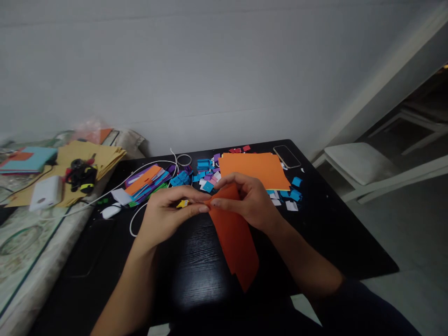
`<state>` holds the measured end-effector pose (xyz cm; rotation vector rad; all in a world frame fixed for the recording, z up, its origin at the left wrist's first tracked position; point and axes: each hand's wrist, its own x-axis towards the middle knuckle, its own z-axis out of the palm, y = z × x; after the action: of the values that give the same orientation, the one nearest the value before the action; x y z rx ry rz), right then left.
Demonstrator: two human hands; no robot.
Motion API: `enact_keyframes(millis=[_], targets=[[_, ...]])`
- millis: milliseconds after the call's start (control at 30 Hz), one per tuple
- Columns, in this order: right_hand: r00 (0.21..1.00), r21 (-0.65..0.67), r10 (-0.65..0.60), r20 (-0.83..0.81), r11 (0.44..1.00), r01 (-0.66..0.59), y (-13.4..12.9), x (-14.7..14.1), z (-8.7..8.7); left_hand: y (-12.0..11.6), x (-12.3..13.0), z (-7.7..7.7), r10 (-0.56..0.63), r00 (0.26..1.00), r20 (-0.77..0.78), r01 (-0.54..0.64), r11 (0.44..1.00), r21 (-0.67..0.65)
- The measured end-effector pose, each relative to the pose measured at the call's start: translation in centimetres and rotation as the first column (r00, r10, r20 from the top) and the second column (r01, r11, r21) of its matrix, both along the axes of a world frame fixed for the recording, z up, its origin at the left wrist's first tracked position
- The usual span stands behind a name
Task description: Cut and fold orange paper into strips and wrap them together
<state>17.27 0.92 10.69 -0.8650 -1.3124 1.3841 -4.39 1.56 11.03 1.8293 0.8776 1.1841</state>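
Sleeve, one, dark (364, 308), on the right arm.
Red-orange paper, one piece or several layered, count unclear (234, 233): held above the middle of the table, its lower end slanting toward the near side.
Hands, two. Left hand (175, 207): thumb and forefinger closed in a pinch on the paper's upper left edge. Right hand (248, 200): fingers curled behind the upper part, thumb pressed on the front; also closed on the paper.
Table, one, black (336, 238).
Slab, one, dark (89, 247), near the table's left edge.
Case, one, white, rounded (111, 211).
Cable, white (130, 227), looped left of the left hand.
Star, one, yellow (182, 204), just beyond the left hand.
Strips, one heap, mixed colours (143, 181), too overlapped to count.
Tabs, blue (181, 178), many, uncounted.
White scraps (291, 206) and blue scraps (296, 194), several, right of the right hand.
Orange stack, one (255, 168), beyond the right hand.
Ring, one (184, 165).
Phone, one (287, 156), by the far right corner.
Red scraps, a few (247, 148), behind the stack.
Off the table, left: box, one, white (46, 193); envelopes, several, brown (91, 156).
Right: seat, one, white (359, 163).
Wall, one, pale (217, 70), behind all.
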Motion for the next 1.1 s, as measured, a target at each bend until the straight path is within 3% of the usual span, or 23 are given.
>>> enact_keyframes(millis=[300, 467, 767, 1100], targets=[[0.999, 0.003, -0.042, 0.011, 0.999, 0.042, 0.3, 0.0, -0.4, -0.1, 0.2, 0.5, -0.005, 0.999, 0.052, 0.012, 0.991, -0.135], [0.999, 0.018, -0.033, 0.01, 0.999, 0.032, 0.3, 0.0, -0.6, -0.3, 0.8, 0.4, -0.028, 0.989, -0.148, 0.009, 0.992, -0.128], [0.995, -0.052, -0.087, -0.039, 0.995, 0.085, 1.0, 1.0, -0.7, -0.3, -0.1, 0.2, 0.093, 0.982, -0.162, -0.104, 0.993, -0.056], [0.988, 0.03, -0.154, 0.002, 0.988, 0.154, 1.1, 0.7, -0.9, 0.1, 0.0, -0.2, 0.095, 0.972, -0.216, -0.111, 0.992, -0.061]])
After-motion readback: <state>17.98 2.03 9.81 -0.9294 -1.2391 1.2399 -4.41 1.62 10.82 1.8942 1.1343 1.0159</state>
